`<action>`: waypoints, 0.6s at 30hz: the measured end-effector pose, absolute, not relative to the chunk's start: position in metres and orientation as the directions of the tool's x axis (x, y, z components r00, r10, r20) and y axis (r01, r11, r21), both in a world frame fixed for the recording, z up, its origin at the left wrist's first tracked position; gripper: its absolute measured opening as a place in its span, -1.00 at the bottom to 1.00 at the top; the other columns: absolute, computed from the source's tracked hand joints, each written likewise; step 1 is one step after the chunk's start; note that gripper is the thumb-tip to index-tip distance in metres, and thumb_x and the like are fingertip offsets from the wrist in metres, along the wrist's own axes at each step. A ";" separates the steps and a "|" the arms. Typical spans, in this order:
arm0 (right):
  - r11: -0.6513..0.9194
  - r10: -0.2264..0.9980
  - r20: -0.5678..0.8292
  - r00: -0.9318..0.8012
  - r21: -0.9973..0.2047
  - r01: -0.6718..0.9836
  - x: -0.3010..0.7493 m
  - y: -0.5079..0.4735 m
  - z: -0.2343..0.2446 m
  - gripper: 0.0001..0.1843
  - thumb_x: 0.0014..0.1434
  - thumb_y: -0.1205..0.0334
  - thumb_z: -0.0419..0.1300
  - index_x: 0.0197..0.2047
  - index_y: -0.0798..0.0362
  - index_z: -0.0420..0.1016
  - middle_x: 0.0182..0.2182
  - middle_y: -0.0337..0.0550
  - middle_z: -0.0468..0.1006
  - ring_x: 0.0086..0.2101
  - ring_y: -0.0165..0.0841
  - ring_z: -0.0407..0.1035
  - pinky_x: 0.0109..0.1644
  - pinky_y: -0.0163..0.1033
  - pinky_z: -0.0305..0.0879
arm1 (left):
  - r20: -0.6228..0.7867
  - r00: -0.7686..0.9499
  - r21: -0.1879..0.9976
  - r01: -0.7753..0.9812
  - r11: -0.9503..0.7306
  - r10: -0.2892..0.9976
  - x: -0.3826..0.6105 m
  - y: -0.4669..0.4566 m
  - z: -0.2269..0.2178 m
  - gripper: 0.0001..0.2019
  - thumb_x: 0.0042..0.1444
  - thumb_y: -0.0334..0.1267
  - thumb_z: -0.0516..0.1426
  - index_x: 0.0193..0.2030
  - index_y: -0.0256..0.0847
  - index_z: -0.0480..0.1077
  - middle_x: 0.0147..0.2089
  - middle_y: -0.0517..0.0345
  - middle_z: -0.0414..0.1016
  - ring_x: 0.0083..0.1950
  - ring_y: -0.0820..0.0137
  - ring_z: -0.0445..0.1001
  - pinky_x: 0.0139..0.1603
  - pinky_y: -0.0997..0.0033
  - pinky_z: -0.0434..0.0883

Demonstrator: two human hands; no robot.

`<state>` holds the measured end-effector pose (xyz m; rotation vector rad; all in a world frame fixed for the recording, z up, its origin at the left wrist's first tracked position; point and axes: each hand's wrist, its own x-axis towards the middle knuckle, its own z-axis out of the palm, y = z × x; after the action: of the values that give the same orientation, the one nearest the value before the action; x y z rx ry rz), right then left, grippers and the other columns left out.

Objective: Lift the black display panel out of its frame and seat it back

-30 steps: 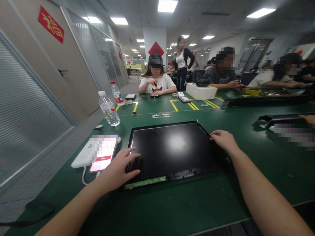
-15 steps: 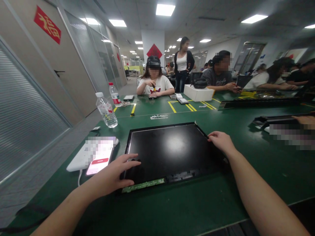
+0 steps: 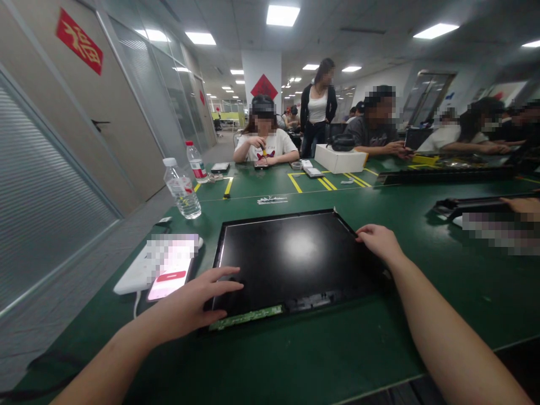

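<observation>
A black LCD panel in a thin dark frame lies flat before me, with a bright glare on its glass. Along its near edge runs a narrow green circuit board. My left hand is over the panel's near left corner, fingers spread. Whether those fingertips touch the glass or hover just above it, I cannot tell. At the far right side, my right hand grips the frame's edge between thumb and fingers.
Left of the panel are a lit phone, a white device and two water bottles, the nearer a clear bottle. A co-worker's hand touches a dark part at right. A person sits across the green table.
My left hand has shifted very slightly, its fingers a touch lower and its thumb a little further left. The panel and my right hand stay put.
</observation>
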<state>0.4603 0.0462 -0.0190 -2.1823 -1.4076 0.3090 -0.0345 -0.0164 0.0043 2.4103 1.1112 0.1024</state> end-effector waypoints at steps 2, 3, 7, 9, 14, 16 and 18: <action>-0.329 0.898 0.079 0.433 -0.533 0.779 0.460 0.046 -0.019 -0.76 0.13 0.29 0.15 -0.25 0.01 0.67 -0.40 -0.17 0.69 -0.20 -0.24 0.54 -0.21 -0.24 0.28 | -0.132 0.671 0.449 0.697 -0.559 0.730 -0.034 -0.017 0.004 -0.42 0.16 -0.36 0.20 0.31 0.19 0.38 0.52 0.11 0.14 0.44 0.06 0.26 0.34 -0.02 0.34; -0.332 0.898 0.074 0.435 -0.533 0.778 0.460 0.046 -0.019 -0.75 0.13 0.29 0.14 -0.25 0.01 0.67 -0.39 -0.17 0.69 -0.20 -0.24 0.54 -0.20 -0.24 0.28 | -0.134 0.672 0.447 0.697 -0.561 0.729 -0.034 -0.017 0.005 -0.42 0.16 -0.37 0.19 0.31 0.19 0.38 0.53 0.11 0.13 0.44 0.06 0.26 0.34 -0.02 0.34; -0.333 0.898 0.068 0.434 -0.539 0.773 0.462 0.047 -0.021 -0.73 0.12 0.28 0.14 -0.22 0.01 0.68 -0.39 -0.17 0.69 -0.19 -0.24 0.53 -0.20 -0.25 0.29 | -0.144 0.677 0.452 0.694 -0.561 0.721 -0.033 -0.017 0.007 -0.41 0.17 -0.39 0.17 0.32 0.19 0.37 0.53 0.12 0.12 0.45 0.08 0.26 0.33 0.01 0.35; -0.321 0.899 0.081 0.430 -0.546 0.773 0.463 0.047 -0.022 -0.72 0.10 0.27 0.14 -0.22 0.02 0.68 -0.39 -0.16 0.69 -0.20 -0.24 0.53 -0.19 -0.24 0.30 | -0.146 0.679 0.455 0.692 -0.561 0.719 -0.032 -0.017 0.007 -0.41 0.17 -0.40 0.16 0.32 0.19 0.37 0.53 0.12 0.12 0.44 0.09 0.26 0.34 0.03 0.35; -0.329 0.895 0.076 0.440 -0.552 0.766 0.463 0.048 -0.021 -0.73 0.09 0.28 0.14 -0.24 0.02 0.68 -0.40 -0.15 0.68 -0.21 -0.24 0.53 -0.18 -0.23 0.31 | -0.134 0.672 0.444 0.698 -0.562 0.728 -0.032 -0.017 0.007 -0.42 0.16 -0.38 0.18 0.32 0.16 0.38 0.52 0.09 0.15 0.43 0.08 0.29 0.32 0.05 0.38; -0.331 0.896 0.070 0.438 -0.553 0.765 0.463 0.048 -0.021 -0.74 0.10 0.28 0.14 -0.24 0.02 0.68 -0.40 -0.16 0.68 -0.21 -0.24 0.54 -0.19 -0.23 0.31 | -0.131 0.666 0.437 0.704 -0.560 0.735 -0.032 -0.017 0.008 -0.41 0.15 -0.37 0.19 0.31 0.15 0.39 0.52 0.09 0.16 0.41 0.08 0.31 0.30 0.06 0.40; -0.323 0.898 0.074 0.434 -0.559 0.764 0.463 0.048 -0.022 -0.74 0.10 0.28 0.14 -0.24 0.02 0.67 -0.40 -0.16 0.68 -0.22 -0.24 0.54 -0.19 -0.23 0.31 | -0.132 0.661 0.425 0.711 -0.560 0.739 -0.031 -0.017 0.010 -0.41 0.14 -0.36 0.20 0.31 0.16 0.40 0.51 0.10 0.19 0.40 0.09 0.34 0.29 0.07 0.41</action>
<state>0.4635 0.0482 -0.0221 -2.1692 -1.3960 0.3394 -0.0310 -0.0173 0.0097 2.4328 1.1325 0.0846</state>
